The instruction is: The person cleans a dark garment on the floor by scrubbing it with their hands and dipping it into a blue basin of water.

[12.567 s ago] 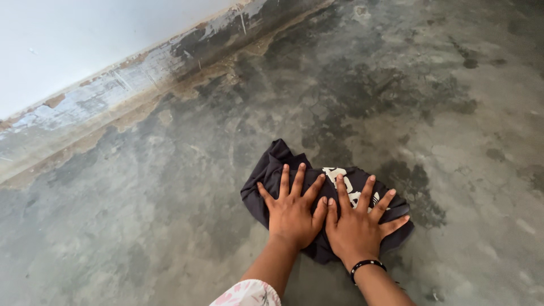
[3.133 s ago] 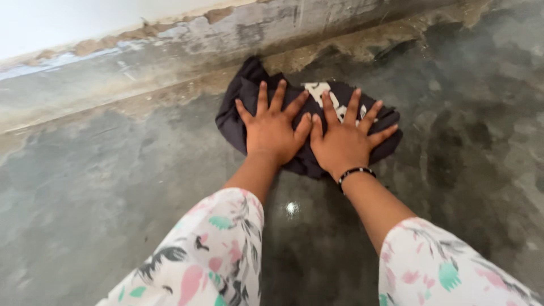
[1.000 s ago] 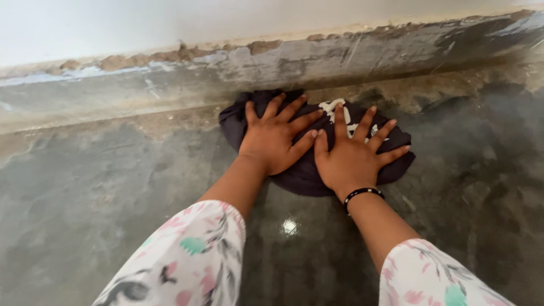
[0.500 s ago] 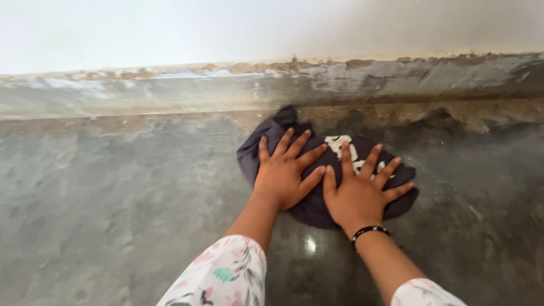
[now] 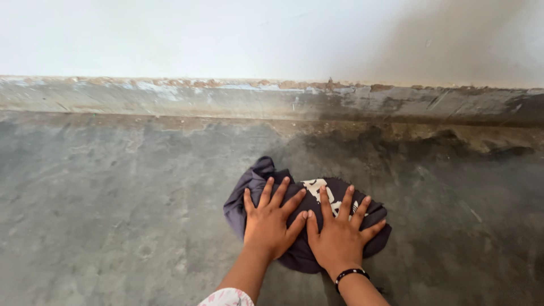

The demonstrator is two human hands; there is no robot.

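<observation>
A dark purple-grey cloth [image 5: 256, 182] with a white printed patch lies bunched on the wet grey concrete floor [image 5: 113, 215]. My left hand [image 5: 271, 222] presses flat on its left half, fingers spread. My right hand [image 5: 340, 235] lies flat on the right half beside it, fingers spread, a black bracelet on the wrist. The thumbs nearly touch. Both palms cover the middle of the cloth. A floral sleeve shows at the bottom edge on the left arm.
A worn, flaking skirting strip [image 5: 272, 102] runs along the base of a white wall [image 5: 226, 34] beyond the cloth. Darker wet patches [image 5: 396, 147] mark the floor near the wall on the right.
The cloth and both hands have slid back from the wall toward me, leaving a wet floor strip between cloth and skirting. The hands stay flat on the cloth.
</observation>
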